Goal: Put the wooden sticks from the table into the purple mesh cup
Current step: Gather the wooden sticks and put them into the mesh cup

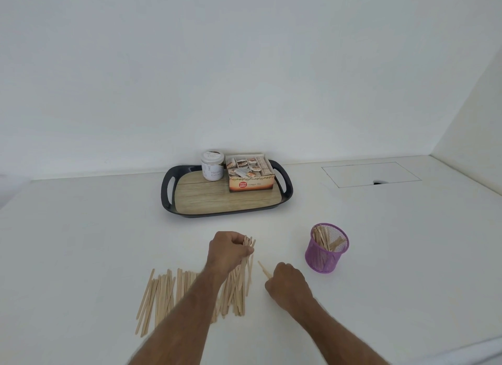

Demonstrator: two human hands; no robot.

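The left hand (229, 249) grips a bundle of wooden sticks (245, 269) near their tops; the right hand (286, 283) pinches one. Light, stiff, slippery; they'll fan apart below the fingers.

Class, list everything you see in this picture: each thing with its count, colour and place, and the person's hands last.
wooden sticks: many, pale wood, spread on the table near the front, left of centre
purple mesh cup: one, purple, right of the hands, some sticks inside
tray: one, dark rim, wood-pattern base, at the back
jar: one, white, on the tray's back left
tea box: one, orange-brown, open, on the tray beside the jar
table: one, white
left hand: grips a bundle of sticks
right hand: pinches a few sticks
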